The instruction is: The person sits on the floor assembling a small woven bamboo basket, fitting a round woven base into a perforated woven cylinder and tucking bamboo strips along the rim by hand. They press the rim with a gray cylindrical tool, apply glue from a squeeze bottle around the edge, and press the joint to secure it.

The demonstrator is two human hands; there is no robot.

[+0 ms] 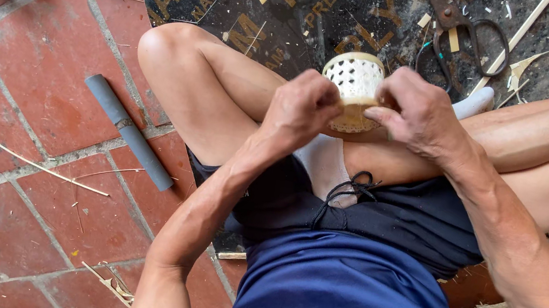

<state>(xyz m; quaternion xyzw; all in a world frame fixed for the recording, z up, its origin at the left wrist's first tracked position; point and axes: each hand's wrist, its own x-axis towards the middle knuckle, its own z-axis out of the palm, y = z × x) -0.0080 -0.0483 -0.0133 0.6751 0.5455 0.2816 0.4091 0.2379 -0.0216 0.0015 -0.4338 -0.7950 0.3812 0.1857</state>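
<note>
Floor: red brick tiles (30, 61), with a dark printed mat (300, 2) at the far edge, littered with bamboo slivers.
Basket: a small pale woven cup (355, 86), held above the crossed knees, well off the floor.
Left hand (300, 110): fist closed against the cup's near side.
Right hand (418, 115): fingers pinched on the rim.
Nearby: grey tube (129, 131) on the tiles; scissors (470, 31) on the mat.
Advice: I'd judge steady, even tension and a braced cup matter most.
</note>
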